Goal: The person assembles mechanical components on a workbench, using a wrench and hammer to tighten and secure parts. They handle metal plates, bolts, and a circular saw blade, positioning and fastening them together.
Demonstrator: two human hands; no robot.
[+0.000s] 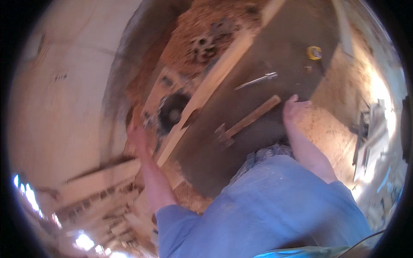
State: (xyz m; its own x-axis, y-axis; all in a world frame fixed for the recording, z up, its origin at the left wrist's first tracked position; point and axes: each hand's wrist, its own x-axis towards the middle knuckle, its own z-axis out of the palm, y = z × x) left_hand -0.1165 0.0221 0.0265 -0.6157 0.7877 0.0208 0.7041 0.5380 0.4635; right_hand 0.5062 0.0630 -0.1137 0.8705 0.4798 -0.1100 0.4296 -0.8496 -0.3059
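Note:
My left hand point(138, 136) reaches forward beside a dark round disc point(173, 111) at the edge of a long wooden board point(228, 62). Its fingers are smeared by motion, so a grip on anything cannot be made out. Off to the right, my right hand point(297, 108) holds nothing, its thumb and fingers apart, close to the handle end of a hammer point(254, 117). That hammer lies on the dark grey surface point(202, 159) with its head toward the board. Farther off on the same surface rest a thin silver metal tool point(257, 80) and a yellow tape measure point(314, 52).
Reddish sawdust point(189, 34) covers the area beyond the board, with dark metal parts point(203, 48) in it. A large pale panel point(69, 107) fills the left side. Stacked wood pieces point(103, 193) lie at lower left, and grey boards point(370, 142) stand at right.

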